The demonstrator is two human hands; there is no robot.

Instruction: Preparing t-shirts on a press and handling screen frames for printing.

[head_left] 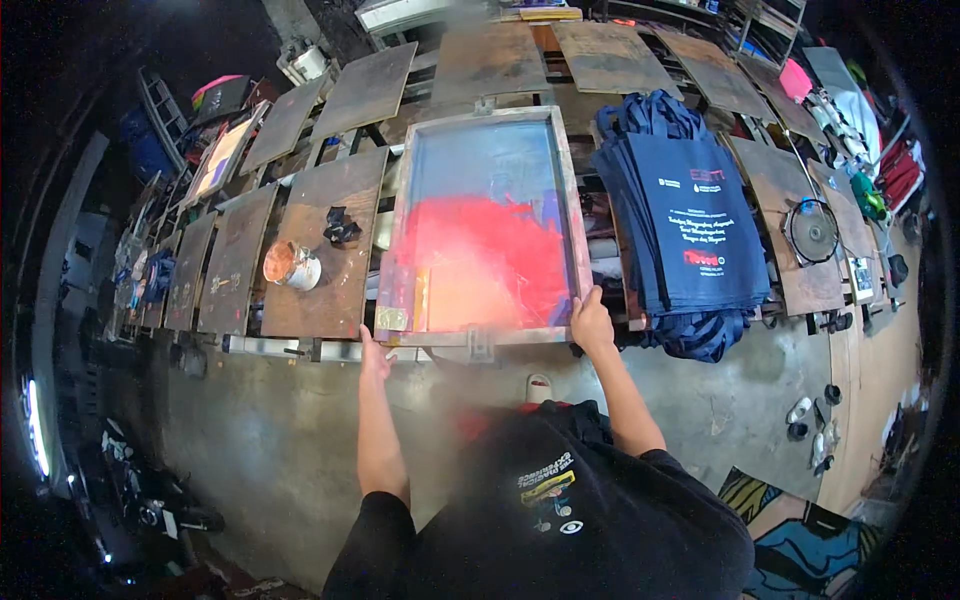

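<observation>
A wooden-framed printing screen (480,160) lies at the centre, smeared with red ink over blue mesh, a squeegee (421,298) inside its lower left. My right hand (593,318) is closed on the screen's lower right corner. My left hand (376,352) is open just below the screen's lower left corner, fingers apart; whether it touches the frame is unclear. On the board (310,190) to the left stand a paint-smeared pot (296,264) and a crumpled black item (342,224). Navy tote bags (680,250) with printing lie stacked right of the screen.
More metal-grey boards (590,60) line the rack in two rows. A round fan-like object (811,232) sits on a right board. A light strip (38,425) glows at far left. Shoes (798,410) lie on the concrete floor (700,420), and my sandalled foot (538,385) shows below the screen.
</observation>
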